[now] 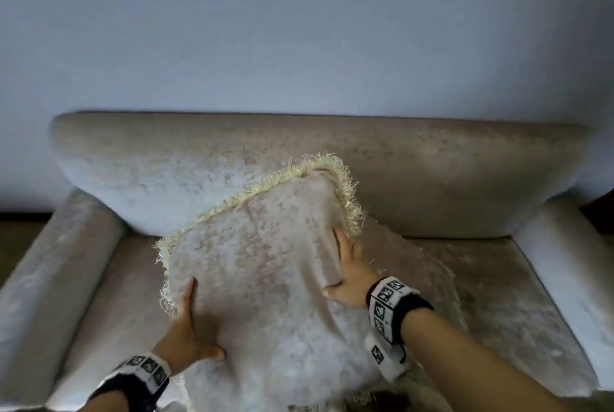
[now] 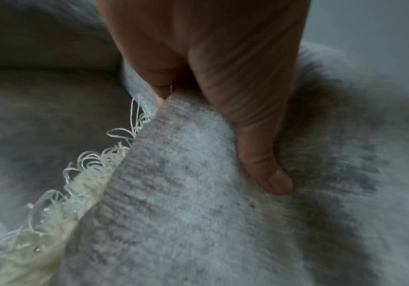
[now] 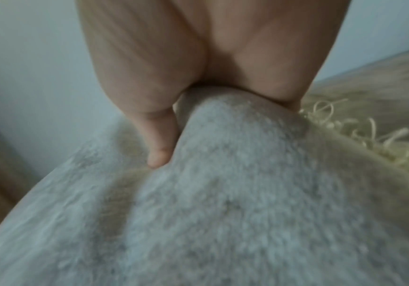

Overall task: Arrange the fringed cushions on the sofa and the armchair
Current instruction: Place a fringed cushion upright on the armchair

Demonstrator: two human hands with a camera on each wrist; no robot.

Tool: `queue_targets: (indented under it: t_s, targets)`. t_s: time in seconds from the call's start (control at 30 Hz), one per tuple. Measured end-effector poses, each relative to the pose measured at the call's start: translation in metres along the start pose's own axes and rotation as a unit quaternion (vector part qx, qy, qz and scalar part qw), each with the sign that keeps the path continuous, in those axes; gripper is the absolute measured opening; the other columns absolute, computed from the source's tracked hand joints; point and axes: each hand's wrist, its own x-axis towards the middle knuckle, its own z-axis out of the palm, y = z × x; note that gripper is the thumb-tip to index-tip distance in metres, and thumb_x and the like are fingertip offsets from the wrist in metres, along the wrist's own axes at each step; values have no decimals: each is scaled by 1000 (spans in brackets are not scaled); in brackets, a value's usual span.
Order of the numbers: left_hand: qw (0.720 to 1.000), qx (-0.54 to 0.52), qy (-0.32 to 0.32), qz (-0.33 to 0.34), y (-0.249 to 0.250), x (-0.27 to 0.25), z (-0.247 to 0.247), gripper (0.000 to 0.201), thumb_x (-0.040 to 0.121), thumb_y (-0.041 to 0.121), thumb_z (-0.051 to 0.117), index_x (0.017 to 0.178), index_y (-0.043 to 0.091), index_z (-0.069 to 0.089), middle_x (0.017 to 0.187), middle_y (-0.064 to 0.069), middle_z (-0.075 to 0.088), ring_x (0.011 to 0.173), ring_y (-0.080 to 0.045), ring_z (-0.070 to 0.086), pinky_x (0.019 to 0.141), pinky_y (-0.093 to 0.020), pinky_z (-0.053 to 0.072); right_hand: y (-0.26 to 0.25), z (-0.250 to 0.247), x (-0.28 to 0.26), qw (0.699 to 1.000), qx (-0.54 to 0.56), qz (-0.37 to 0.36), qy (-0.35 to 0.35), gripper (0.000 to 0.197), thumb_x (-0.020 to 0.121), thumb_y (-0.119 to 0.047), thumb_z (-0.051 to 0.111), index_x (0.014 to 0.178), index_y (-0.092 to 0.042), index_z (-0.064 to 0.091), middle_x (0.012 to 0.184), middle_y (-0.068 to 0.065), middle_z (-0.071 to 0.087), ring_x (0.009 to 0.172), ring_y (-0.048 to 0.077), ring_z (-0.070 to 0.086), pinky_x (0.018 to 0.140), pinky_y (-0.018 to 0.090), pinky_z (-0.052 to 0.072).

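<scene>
A beige velvet cushion (image 1: 262,265) with a cream fringe is held tilted over the seat of the beige armchair (image 1: 139,159). My left hand (image 1: 187,328) grips its left edge, thumb on the front face and fingers hidden behind. My right hand (image 1: 345,275) grips the right edge, pinching a fold of the fabric. The left wrist view shows my left hand's thumb (image 2: 267,174) pressed into the cushion (image 2: 198,212) beside the fringe (image 2: 76,185). In the right wrist view my right hand (image 3: 213,108) pinches a ridge of the cushion (image 3: 235,203).
A second fringed cushion (image 1: 428,265) lies flat on the seat under my right arm. Padded armrests stand at the left (image 1: 50,272) and right (image 1: 571,278). A plain pale wall (image 1: 299,29) rises behind the backrest.
</scene>
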Motion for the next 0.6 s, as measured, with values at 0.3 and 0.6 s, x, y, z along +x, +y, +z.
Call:
queue_targets:
  t_s: [0.3,0.6]
  targets:
    - [970,-1,233,-75,-80,-162,-109,165,15,54,96,149,41,1,154,2,16,141,-21,25,116,-46,29,-164,99,-3,980,-72,-174,-56,117,81,-22,73,147,-37,-22,154,6,-2,120,32,52,88,36,55]
    - [910,-21,379,-168,-185,-360,-209,161,15,53,95,139,52,-7,152,4,14,142,-12,17,115,-27,19,-365,263,-48,932,-153,-305,-121,118,79,-22,78,153,-24,-14,162,12,5,144,30,26,112,34,29]
